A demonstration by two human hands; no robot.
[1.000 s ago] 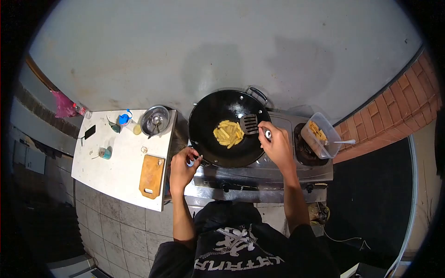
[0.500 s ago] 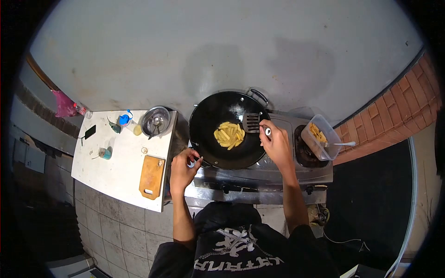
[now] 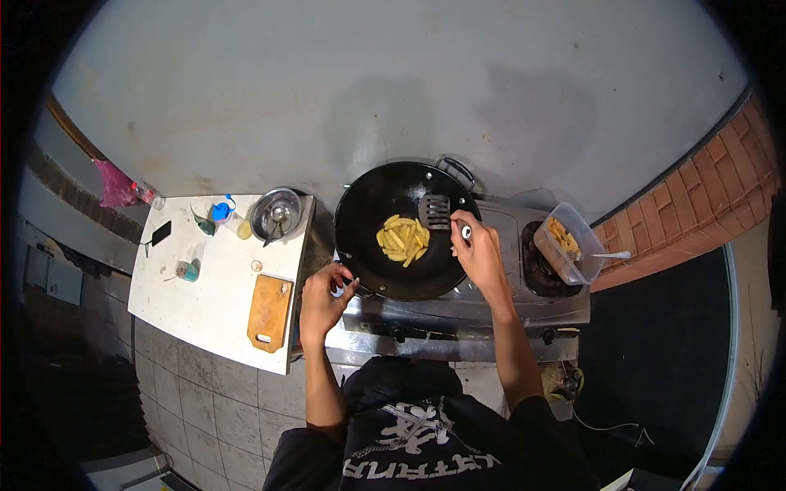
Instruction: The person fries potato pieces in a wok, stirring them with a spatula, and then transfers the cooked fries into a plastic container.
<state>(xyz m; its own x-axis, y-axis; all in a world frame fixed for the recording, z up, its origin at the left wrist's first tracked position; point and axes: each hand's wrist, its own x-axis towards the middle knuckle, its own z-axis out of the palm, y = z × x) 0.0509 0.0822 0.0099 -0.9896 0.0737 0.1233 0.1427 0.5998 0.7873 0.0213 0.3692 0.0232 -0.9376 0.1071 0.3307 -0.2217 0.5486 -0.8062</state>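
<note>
Slotted spatula (image 3: 435, 212) shifts slightly left inside the round black wok (image 3: 393, 277).
Right hand (image 3: 477, 250) grips the spatula, left hand (image 3: 324, 299) clasps the wok's rim handle; stubby yellow strips (image 3: 402, 239) lie clumped mid-wok.

Both forearms reach forward, the left hand (image 3: 326, 296) pinching and the right hand (image 3: 477, 247) gripping, fingers curled.

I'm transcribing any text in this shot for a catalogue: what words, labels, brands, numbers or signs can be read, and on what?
"KATANA", in stylised pale letters, apparently, on the black shirt.
White graphic above it: looks like a written character, but I can't read it securely.
Bottle with a red label: too small to read.
Small teal container: any print is too small to read.
</note>
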